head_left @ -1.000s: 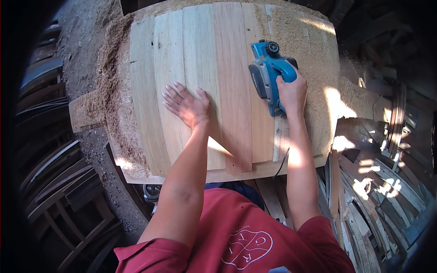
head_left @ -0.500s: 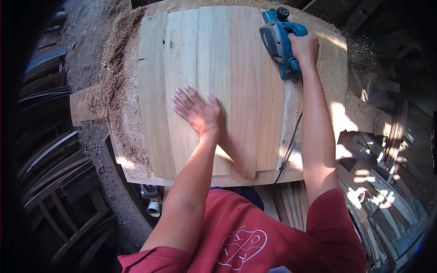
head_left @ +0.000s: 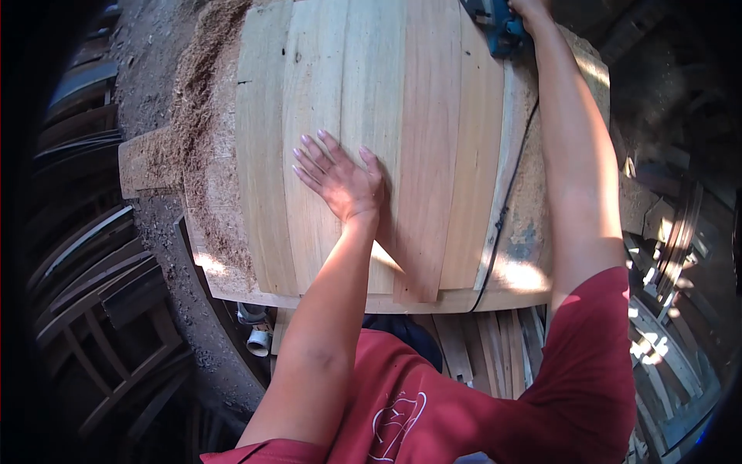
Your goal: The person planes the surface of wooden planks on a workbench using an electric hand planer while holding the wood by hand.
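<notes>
Gritty floor (head_left: 154, 85), sawdusty bench (head_left: 533, 243), planks (head_left: 371, 93)

Passable over boards (head_left: 433, 155) between left hand (head_left: 348, 184) and cord (head_left: 503, 215). Also passable leftward, up to heaped shavings (head_left: 197, 85). Blocked on right side by 2 things: planer (head_left: 502, 32) and right arm (head_left: 578, 155).

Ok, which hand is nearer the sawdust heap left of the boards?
Left. The left hand lies on the boards, right of the sawdust heap; the right hand is farther right, gripping the blue planer.
</notes>
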Motion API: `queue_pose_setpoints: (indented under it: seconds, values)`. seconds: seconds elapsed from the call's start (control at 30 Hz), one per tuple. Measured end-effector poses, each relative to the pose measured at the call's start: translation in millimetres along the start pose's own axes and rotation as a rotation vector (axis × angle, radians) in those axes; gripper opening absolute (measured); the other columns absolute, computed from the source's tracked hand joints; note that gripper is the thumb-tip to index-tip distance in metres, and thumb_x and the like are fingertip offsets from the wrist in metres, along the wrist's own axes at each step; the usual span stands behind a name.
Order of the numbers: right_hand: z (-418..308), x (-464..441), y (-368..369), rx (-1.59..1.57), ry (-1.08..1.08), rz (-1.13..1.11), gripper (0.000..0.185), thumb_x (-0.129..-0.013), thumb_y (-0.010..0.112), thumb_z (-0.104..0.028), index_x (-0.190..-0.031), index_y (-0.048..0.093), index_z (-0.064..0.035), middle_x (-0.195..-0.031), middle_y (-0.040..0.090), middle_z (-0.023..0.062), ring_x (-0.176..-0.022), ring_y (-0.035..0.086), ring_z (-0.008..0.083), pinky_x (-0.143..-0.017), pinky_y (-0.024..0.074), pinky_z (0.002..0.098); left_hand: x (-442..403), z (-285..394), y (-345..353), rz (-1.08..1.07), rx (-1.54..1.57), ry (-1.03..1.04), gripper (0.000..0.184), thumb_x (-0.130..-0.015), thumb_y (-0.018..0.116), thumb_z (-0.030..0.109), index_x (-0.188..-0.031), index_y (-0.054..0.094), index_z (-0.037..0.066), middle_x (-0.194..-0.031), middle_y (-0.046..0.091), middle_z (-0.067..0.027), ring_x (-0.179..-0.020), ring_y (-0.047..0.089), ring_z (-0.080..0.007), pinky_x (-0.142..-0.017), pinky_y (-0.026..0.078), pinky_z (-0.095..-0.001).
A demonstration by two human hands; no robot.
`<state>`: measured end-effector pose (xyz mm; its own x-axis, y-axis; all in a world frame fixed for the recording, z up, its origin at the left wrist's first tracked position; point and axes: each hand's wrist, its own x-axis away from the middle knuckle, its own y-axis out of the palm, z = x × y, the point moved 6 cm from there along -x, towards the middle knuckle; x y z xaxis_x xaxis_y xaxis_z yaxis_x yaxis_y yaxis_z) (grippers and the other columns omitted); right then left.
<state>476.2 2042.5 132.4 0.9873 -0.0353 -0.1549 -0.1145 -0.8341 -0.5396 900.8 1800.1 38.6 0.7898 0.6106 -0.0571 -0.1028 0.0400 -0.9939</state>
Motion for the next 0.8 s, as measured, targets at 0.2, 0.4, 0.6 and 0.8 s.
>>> queue_pose_setpoints:
  seconds: [0.2,0.4,0.6,0.8]
  values:
    - [24.5,164.6,-71.0,-0.011,0.332,-0.096,0.027,-0.087,0.088,-0.029,-0.083,0.076,-0.0056,-0.066,0.069,0.0037,-0.053,0.061,0.0122,-0.053,0.0487,0.0324,0.5,-1.6,7.9,0.037,-0.024,0.010,0.088,-0.100,0.051,0.054,-0.170,0.030,0.005,-0.179,0.023,-0.0237,-0.166,0.018,-0.0477,-0.135,0.011,-0.0614]
    - [-11.0,443.4,-185.5,0.031,0.376,-0.023,0.055,-0.092,0.084,-0.020,-0.141,0.069,0.0016,-0.120,0.080,0.0196,-0.110,0.077,0.0254,-0.099,0.0578,0.0393,-0.8,-7.5,21.5,0.108,-0.031,0.015,0.086,-0.100,0.050,0.055,-0.170,0.034,0.008,-0.178,0.027,-0.0232,-0.165,0.020,-0.0470,-0.135,0.010,-0.0602]
    - [-30.4,667.0,-241.2,0.230,0.598,0.022,0.054,-0.094,0.076,-0.006,-0.147,0.067,-0.0047,-0.128,0.076,0.0268,-0.118,0.077,0.0345,-0.100,0.0583,0.0433,-1.9,-8.7,23.7,0.152,0.014,0.010,0.085,-0.100,0.052,0.057,-0.168,0.037,0.009,-0.177,0.030,-0.0231,-0.164,0.023,-0.0480,-0.135,0.013,-0.0596]
    - [-30.9,690.3,-242.4,0.201,0.590,0.058,0.058,-0.091,0.071,0.003,-0.148,0.066,-0.0057,-0.125,0.077,0.0271,-0.117,0.078,0.0369,-0.096,0.0593,0.0431,-5.1,-11.5,29.1,0.158,0.017,0.010,0.083,-0.100,0.049,0.059,-0.166,0.041,0.009,-0.176,0.034,-0.0227,-0.164,0.025,-0.0484,-0.134,0.014,-0.0597]
